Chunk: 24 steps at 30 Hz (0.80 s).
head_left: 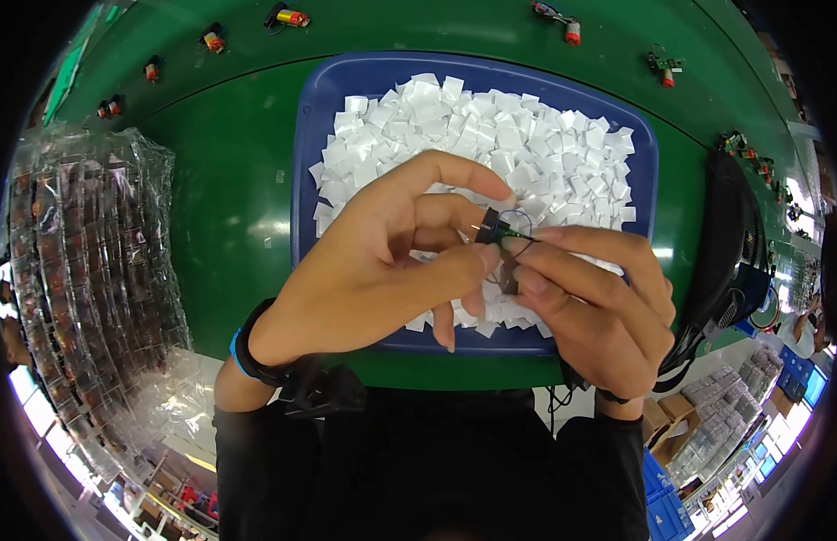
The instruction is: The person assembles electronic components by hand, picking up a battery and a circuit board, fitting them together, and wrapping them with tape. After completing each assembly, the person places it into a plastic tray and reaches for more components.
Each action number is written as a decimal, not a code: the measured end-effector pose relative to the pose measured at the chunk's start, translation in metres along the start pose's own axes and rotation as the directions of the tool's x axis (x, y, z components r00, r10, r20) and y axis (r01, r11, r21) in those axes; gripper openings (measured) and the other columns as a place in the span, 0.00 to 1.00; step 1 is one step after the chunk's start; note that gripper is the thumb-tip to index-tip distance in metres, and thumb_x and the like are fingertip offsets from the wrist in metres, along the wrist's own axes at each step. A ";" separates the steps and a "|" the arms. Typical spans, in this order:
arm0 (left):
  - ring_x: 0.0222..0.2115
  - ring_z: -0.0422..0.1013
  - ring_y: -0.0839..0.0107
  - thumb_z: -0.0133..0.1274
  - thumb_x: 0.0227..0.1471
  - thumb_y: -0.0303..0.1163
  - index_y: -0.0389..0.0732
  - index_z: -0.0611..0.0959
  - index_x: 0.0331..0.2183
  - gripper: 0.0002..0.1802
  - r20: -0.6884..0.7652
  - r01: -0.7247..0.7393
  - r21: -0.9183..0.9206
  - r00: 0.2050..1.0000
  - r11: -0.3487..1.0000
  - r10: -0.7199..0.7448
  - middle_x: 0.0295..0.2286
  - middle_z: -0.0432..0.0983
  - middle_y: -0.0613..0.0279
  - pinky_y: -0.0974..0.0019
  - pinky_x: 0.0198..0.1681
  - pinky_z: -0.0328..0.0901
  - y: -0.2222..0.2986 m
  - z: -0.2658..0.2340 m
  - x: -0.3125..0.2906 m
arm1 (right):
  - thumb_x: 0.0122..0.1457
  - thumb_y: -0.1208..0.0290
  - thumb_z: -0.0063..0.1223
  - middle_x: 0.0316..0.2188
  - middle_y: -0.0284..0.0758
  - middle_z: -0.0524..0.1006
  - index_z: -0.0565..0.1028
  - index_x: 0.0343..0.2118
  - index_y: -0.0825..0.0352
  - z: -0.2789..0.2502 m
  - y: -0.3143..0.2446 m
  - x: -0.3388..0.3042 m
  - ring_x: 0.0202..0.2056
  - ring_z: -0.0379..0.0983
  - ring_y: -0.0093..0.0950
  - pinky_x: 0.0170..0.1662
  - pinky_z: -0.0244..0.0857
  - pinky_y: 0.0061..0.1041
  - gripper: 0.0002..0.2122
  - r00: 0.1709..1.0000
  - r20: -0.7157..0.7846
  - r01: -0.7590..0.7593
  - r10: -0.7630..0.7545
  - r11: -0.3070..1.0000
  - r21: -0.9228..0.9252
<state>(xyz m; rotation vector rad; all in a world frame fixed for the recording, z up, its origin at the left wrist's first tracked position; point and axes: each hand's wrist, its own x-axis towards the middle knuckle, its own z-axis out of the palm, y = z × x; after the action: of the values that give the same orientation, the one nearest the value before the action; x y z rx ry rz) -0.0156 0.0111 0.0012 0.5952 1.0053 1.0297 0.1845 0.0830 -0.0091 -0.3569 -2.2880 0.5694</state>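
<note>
One small black part (490, 226) with thin wires (525, 216) is held up over a blue tray (306, 180), just off the middle of the view toward 2 o'clock. The left hand (369, 252) comes from 8 o'clock and pinches the black part with its thumb, its pointing finger bent and loose. The right hand (608, 298) comes from 4 o'clock, its tips close together on the wires.

I think this piece is only partway done, since both hands are on it and it has not been put down. White paper squares (490, 117) fill the tray (a big heap!), and I see none stuck on the part. Little red parts (292, 18) sit on the green desk (229, 207) from 10 to 2 o'clock; I cannot tell if they are done or waiting.

The fingers hide where the wires end, and a dark bit under them is hard to make out. At 9 o'clock, shiny clear packs (103, 270) blur what is inside.
</note>
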 end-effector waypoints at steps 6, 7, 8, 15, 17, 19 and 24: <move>0.31 0.76 0.74 0.46 0.53 0.13 0.30 0.72 0.53 0.24 0.007 -0.039 0.085 0.999 0.996 0.038 0.35 0.77 0.56 0.71 0.27 0.77 -0.016 0.004 0.002 | 0.41 0.83 0.67 0.33 0.38 0.83 0.81 0.31 0.70 0.004 0.004 0.000 0.37 0.79 0.32 0.33 0.78 0.26 0.11 0.999 -0.032 -0.009 0.006 0.997 -0.081; 0.32 0.76 0.75 0.45 0.52 0.13 0.30 0.72 0.53 0.25 -0.022 -0.069 0.113 0.997 0.991 0.072 0.36 0.77 0.56 0.70 0.28 0.78 -0.018 0.005 0.001 | 0.41 0.83 0.67 0.33 0.38 0.83 0.81 0.31 0.70 0.004 0.004 0.001 0.37 0.79 0.32 0.33 0.78 0.26 0.11 1.000 -0.030 -0.006 0.004 0.997 -0.078; 0.32 0.76 0.75 0.45 0.52 0.13 0.30 0.72 0.53 0.25 -0.027 -0.070 0.112 0.997 0.991 0.073 0.36 0.77 0.56 0.70 0.28 0.78 -0.019 0.004 0.000 | 0.41 0.83 0.67 0.33 0.38 0.83 0.81 0.31 0.71 0.004 0.004 0.001 0.37 0.79 0.32 0.33 0.78 0.26 0.11 0.999 -0.040 -0.018 0.015 0.998 -0.066; 0.33 0.76 0.73 0.53 0.54 0.15 0.31 0.73 0.54 0.24 0.077 -0.065 0.078 0.995 0.995 0.059 0.37 0.78 0.55 0.69 0.28 0.78 -0.016 -0.002 0.000 | 0.41 0.85 0.69 0.32 0.43 0.83 0.78 0.30 0.73 0.001 0.000 0.003 0.36 0.79 0.38 0.38 0.76 0.31 0.12 0.989 -0.011 -0.147 0.147 0.989 -0.004; 0.33 0.77 0.72 0.54 0.55 0.16 0.31 0.72 0.54 0.24 0.077 -0.042 0.077 0.996 0.996 0.036 0.38 0.78 0.53 0.70 0.28 0.77 -0.014 -0.003 0.000 | 0.42 0.84 0.70 0.33 0.44 0.83 0.78 0.31 0.71 -0.004 0.004 0.004 0.37 0.78 0.38 0.41 0.75 0.34 0.12 0.995 0.036 -0.088 0.089 0.996 -0.028; 0.32 0.78 0.70 0.56 0.55 0.18 0.30 0.72 0.54 0.24 0.080 0.005 0.076 0.997 0.997 -0.011 0.38 0.79 0.50 0.70 0.28 0.77 -0.013 -0.004 0.002 | 0.42 0.84 0.70 0.33 0.44 0.83 0.78 0.31 0.70 -0.006 0.005 0.005 0.38 0.77 0.38 0.42 0.75 0.35 0.13 0.996 0.057 -0.060 0.063 0.997 -0.041; 0.32 0.78 0.73 0.57 0.56 0.20 0.29 0.77 0.47 0.17 0.063 -0.088 0.073 0.995 0.993 0.083 0.33 0.80 0.56 0.71 0.29 0.76 -0.017 0.000 -0.001 | 0.41 0.79 0.72 0.29 0.40 0.82 0.78 0.32 0.68 -0.004 -0.001 0.009 0.37 0.76 0.37 0.43 0.73 0.37 0.14 0.997 -0.006 -0.074 0.073 0.996 -0.052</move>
<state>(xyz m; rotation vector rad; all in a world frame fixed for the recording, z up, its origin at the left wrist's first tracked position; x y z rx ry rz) -0.0088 0.0032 -0.0127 0.7325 0.9763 1.0465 0.1809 0.0872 -0.0004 -0.4692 -2.2970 0.5455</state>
